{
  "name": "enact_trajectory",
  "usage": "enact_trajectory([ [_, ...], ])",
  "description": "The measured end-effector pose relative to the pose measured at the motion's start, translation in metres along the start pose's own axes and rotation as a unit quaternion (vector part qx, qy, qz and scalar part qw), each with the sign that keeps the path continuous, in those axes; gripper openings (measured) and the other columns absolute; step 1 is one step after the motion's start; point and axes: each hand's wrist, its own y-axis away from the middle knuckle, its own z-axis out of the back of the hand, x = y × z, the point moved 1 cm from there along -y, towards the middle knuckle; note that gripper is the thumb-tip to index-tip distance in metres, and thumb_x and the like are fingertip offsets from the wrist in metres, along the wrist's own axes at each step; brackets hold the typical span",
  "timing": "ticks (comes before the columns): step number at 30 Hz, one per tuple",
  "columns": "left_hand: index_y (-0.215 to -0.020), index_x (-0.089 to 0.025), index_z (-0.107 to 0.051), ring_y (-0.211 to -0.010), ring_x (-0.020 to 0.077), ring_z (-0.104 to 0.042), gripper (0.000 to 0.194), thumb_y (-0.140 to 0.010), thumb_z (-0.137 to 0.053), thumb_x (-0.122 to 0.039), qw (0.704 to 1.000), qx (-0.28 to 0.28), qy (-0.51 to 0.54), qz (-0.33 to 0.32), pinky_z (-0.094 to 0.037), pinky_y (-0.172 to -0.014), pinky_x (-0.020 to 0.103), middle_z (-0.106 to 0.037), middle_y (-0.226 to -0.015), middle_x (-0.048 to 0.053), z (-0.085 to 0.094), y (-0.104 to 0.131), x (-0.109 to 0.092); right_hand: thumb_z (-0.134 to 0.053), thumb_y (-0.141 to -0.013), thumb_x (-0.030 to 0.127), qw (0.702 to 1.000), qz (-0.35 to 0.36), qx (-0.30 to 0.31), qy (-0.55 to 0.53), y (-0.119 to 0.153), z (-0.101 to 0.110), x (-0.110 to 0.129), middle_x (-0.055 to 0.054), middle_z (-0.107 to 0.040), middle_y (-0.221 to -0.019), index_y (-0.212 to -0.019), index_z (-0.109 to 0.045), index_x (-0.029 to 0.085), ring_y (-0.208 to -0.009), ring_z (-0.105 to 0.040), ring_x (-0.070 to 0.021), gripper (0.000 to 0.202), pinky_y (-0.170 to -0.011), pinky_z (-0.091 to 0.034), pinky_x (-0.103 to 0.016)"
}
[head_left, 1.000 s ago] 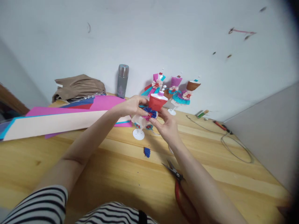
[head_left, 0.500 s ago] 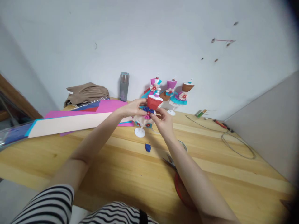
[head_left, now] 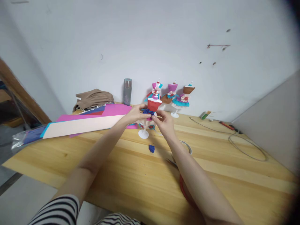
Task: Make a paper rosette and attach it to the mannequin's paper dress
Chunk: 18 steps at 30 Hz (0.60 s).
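Observation:
A small dress-form figure with a red top (head_left: 153, 105) stands on a round white base (head_left: 143, 134). A pleated blue and pink rosette (head_left: 147, 113) sits at its waist. My left hand (head_left: 137, 113) is closed around the figure's left side, its thumb on the rosette. From the right, my right hand (head_left: 164, 121) pinches the rosette's edge; its fingertips partly hide it. A folded blue scrap (head_left: 152, 148) lies on the table in front of the base.
Behind stand three more dressed figures (head_left: 180, 99). Coloured paper sheets (head_left: 84, 125), brown cloth (head_left: 95, 98) and a grey flask (head_left: 127, 92) are at left. Scissors (head_left: 172, 161) and a roll of tape (head_left: 187, 147) lie beside my right forearm; a cable (head_left: 236, 147) is farther right.
The camera view has shifted, so the scene sits slightly lower and farther right. Both hands remain at the rosette, with the left thumb and fingers covering slightly more of it.

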Motion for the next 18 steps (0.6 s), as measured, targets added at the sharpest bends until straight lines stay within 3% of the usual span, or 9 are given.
enact_trajectory([
  [6, -0.107, -0.009, -0.069, -0.101, 0.0247, -0.067, 0.053, -0.062, -0.085, -0.030, 1.000, -0.026, 0.006, -0.013, -0.051, -0.093, 0.039, -0.073, -0.112, 0.015, 0.000, 0.000, 0.009, -0.065, -0.075, 0.041, 0.996, 0.030, -0.067, 0.051, 0.006, 0.009, 0.015, -0.007, -0.069, -0.085, -0.084, -0.067, 0.020, -0.075, -0.063, -0.0223, 0.022, -0.073, -0.052, -0.043],
  [12, -0.107, -0.010, -0.070, -0.101, 0.0238, -0.067, 0.053, -0.062, -0.086, -0.032, 0.999, -0.025, 0.014, -0.030, -0.051, -0.091, 0.036, -0.073, -0.111, 0.013, 0.000, -0.002, 0.011, -0.066, -0.069, 0.028, 0.992, 0.065, -0.062, 0.091, 0.001, 0.004, 0.029, 0.000, -0.060, -0.067, -0.068, -0.061, 0.022, -0.062, -0.054, -0.0166, 0.007, -0.066, -0.046, -0.035],
  [18, -0.104, -0.010, -0.071, -0.102, 0.0243, -0.066, 0.052, -0.059, -0.087, -0.030, 0.999, -0.027, 0.011, -0.039, -0.050, -0.092, 0.036, -0.074, -0.108, 0.012, 0.000, -0.005, 0.014, -0.061, -0.070, 0.025, 0.989, 0.080, -0.068, 0.106, 0.000, 0.001, 0.038, 0.002, -0.056, -0.062, -0.062, -0.056, 0.022, -0.059, -0.051, -0.0156, 0.010, -0.063, -0.043, -0.032],
])
